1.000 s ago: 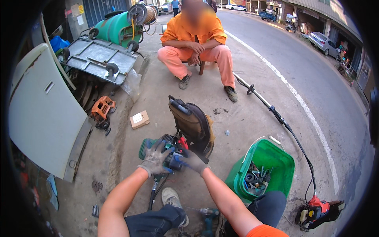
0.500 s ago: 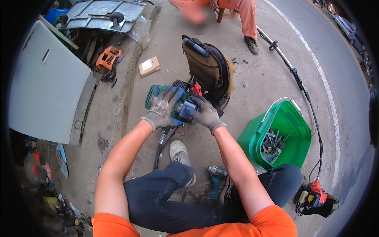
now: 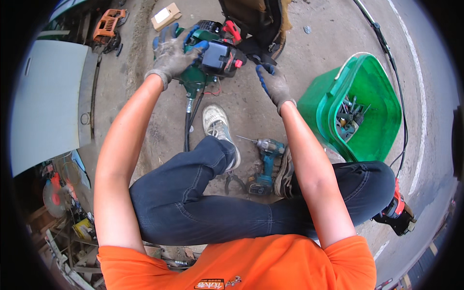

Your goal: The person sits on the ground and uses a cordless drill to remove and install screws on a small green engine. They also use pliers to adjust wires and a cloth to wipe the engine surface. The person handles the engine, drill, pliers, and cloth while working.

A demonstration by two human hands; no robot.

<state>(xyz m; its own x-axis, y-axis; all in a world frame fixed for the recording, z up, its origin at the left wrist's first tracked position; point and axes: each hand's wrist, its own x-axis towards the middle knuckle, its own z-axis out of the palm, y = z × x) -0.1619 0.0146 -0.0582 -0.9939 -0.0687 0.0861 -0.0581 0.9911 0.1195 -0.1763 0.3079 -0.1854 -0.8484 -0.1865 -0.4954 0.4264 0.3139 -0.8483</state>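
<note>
A green and black small engine (image 3: 193,75) on a metal shaft lies on the ground in front of me. My left hand (image 3: 170,57), in a grey glove with blue fingers, grips its green housing from the left. The engine's black cover (image 3: 220,59) with a red knob faces up, next to a red handle-like part (image 3: 232,32). My right hand (image 3: 275,83), gloved alike, is apart from the engine, just below a black strap of the brown backpack (image 3: 246,19). Its fingers look stretched out, with nothing clearly in them.
Between my feet lie a teal cordless driver (image 3: 267,162) and pliers (image 3: 235,182). A green bucket (image 3: 314,99) of tools stands at the right, near a red-ended pole tool (image 3: 397,205). An orange machine cover (image 3: 107,26), a small cardboard box (image 3: 165,17) and a pale panel (image 3: 50,101) are left.
My right hand has come off the engine's black cover and moved right. My left hand stays on the engine. The view has tilted down, and the seated person has left it.
</note>
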